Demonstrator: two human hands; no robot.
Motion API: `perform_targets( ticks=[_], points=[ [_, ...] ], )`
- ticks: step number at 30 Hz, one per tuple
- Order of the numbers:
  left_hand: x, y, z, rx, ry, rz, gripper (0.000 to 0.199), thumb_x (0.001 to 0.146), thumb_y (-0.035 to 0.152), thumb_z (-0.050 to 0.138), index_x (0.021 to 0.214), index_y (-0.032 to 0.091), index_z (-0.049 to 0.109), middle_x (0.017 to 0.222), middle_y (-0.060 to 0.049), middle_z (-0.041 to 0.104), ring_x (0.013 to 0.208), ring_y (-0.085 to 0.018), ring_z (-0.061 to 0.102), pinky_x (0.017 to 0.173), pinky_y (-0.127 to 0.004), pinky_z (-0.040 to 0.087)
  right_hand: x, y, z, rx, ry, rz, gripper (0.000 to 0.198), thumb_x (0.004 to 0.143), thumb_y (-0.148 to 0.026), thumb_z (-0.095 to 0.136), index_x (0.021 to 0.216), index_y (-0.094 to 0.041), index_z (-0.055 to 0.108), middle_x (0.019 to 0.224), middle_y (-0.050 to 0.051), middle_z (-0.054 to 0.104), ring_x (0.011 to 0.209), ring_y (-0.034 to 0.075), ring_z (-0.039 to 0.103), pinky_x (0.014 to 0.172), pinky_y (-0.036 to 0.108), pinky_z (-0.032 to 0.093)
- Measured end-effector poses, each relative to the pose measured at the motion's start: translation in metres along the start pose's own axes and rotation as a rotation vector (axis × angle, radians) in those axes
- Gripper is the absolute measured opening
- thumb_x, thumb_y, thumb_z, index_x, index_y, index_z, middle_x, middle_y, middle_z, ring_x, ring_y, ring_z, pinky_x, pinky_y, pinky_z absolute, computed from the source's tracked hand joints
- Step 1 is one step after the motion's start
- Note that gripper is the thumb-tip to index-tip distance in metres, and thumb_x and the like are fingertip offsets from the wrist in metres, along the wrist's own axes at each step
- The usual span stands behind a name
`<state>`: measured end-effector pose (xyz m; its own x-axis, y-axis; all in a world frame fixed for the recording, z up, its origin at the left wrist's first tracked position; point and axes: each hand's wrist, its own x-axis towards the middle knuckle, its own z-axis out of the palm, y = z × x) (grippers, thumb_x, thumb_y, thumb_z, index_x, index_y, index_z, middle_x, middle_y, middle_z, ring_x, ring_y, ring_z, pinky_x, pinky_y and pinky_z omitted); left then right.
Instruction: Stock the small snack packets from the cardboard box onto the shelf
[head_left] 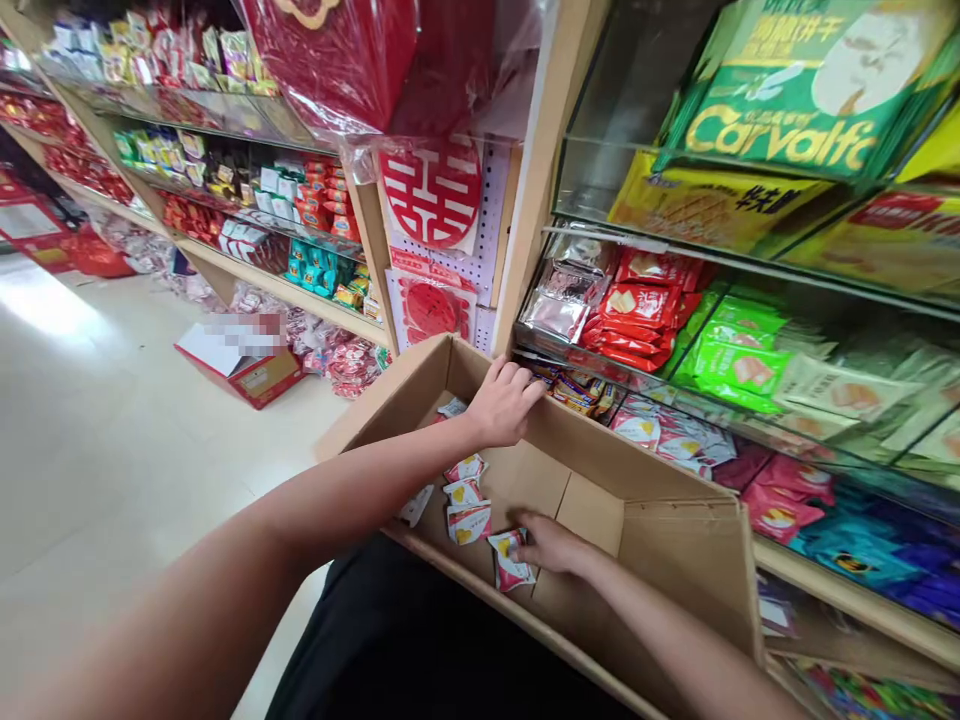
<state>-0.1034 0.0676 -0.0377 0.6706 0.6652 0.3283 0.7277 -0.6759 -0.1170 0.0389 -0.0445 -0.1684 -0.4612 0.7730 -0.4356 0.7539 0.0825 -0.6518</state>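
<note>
A large open cardboard box (686, 560) sits in front of my body, tilted across the view. My left hand (506, 402) lies over its far rim, with the fingers curled around the cardboard. Inside the box, my right hand (553, 545) has its thumb and fingers closed at the right edge of a small white and pink snack packet (510, 575). To the left of it, several similar packets lie in a loose row on the box floor, among them a packet (469, 523) with a pink lower part. My left forearm covers part of that end of the box.
Shelves with glass fronts hold red packets (637, 305), green packets (739, 350) and white-pink packets (667, 432) just beyond the box. Larger biscuit bags (795, 110) stand above. A red carton (251, 375) is on the floor at left. A wrapped red item (337, 60) hangs overhead.
</note>
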Motion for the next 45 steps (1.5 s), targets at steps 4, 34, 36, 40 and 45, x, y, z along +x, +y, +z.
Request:
perform_targets(
  ticks=[4,34,36,40,45],
  points=[
    [-0.003,-0.005,-0.004,-0.169,0.078,0.044,0.058,0.067,0.023,0.056,0.123,0.017,0.041,0.116,-0.011,0.046,0.11,-0.027,0.038,0.102,-0.048,0.017,-0.003,0.014,0.006,0.075,0.068,0.068,0.02,0.054,-0.01,0.067,0.068,-0.016,0.054,0.078,0.003,0.06,0.076,0.018,0.053,0.068,0.026,0.039],
    [-0.02,0.058,0.021,-1.755,-0.656,-0.492,0.06,0.048,0.044,0.077,0.09,0.014,0.048,0.07,0.002,0.06,0.05,-0.008,0.055,0.052,-0.025,0.044,-0.077,-0.006,-0.048,1.357,0.74,-0.027,0.053,0.065,-0.038,0.072,0.104,-0.022,0.04,0.077,0.0,0.063,0.064,0.013,0.058,0.055,0.024,0.046],
    [-0.019,0.058,0.022,-1.76,-0.626,-0.485,0.055,0.051,0.042,0.077,0.088,0.013,0.048,0.071,0.001,0.06,0.051,-0.008,0.054,0.052,-0.025,0.044,-0.079,-0.01,-0.047,1.309,0.795,-0.049,0.05,0.066,-0.037,0.072,0.098,-0.023,0.037,0.076,0.0,0.063,0.064,0.014,0.059,0.055,0.025,0.046],
    [-0.015,0.058,0.014,-1.646,-0.58,-0.392,0.041,0.068,0.037,0.066,0.095,0.013,0.048,0.067,0.001,0.058,0.052,-0.009,0.053,0.053,-0.026,0.044,-0.084,-0.017,-0.052,1.26,0.802,-0.134,0.046,0.066,-0.033,0.072,0.097,-0.021,0.039,0.084,0.002,0.063,0.072,0.015,0.06,0.062,0.027,0.049],
    [0.003,0.033,-0.018,-0.894,-0.109,0.069,0.025,0.083,0.024,0.043,0.106,0.018,0.052,0.095,-0.007,0.06,0.091,-0.018,0.054,0.084,-0.036,0.039,-0.109,0.011,-0.094,1.166,1.271,-0.107,0.044,0.057,-0.03,0.076,0.089,-0.021,0.047,0.078,-0.002,0.06,0.064,0.012,0.059,0.057,0.023,0.05]
  ],
)
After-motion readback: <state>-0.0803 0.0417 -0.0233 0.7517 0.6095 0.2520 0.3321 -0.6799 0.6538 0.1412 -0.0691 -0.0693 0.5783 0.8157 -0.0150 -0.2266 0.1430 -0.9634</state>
